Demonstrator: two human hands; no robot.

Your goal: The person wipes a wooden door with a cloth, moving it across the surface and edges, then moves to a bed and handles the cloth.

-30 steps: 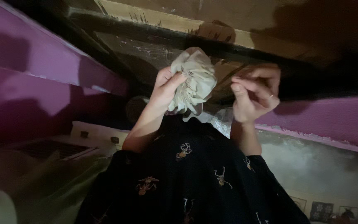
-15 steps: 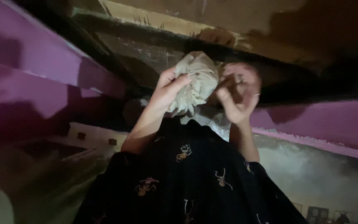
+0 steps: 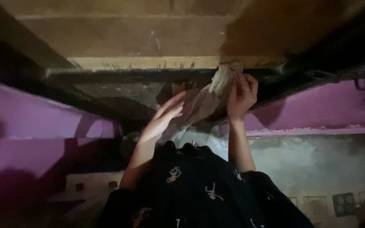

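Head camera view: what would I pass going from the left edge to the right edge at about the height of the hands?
Purple painted wall → left hand, fingers spread against the cloth → crumpled pale beige cloth → right hand gripping the cloth's upper end → purple painted beam → dark metal hook.

Both your arms are up, bare from the elbow, reaching overhead. Your right hand (image 3: pixel 241 95) sits highest, wrist straight, fingers curled in and pinched tight at the top, a ring showing on one finger. Your right forearm runs almost vertical beneath it. Your left hand (image 3: pixel 163 118) is lower and off to the side, palm turned inward, fingers long, loosely spread and angled up toward the right one, flat rather than gripping. Your left forearm slants upward from the elbow, and the two hands are near each other but apart.
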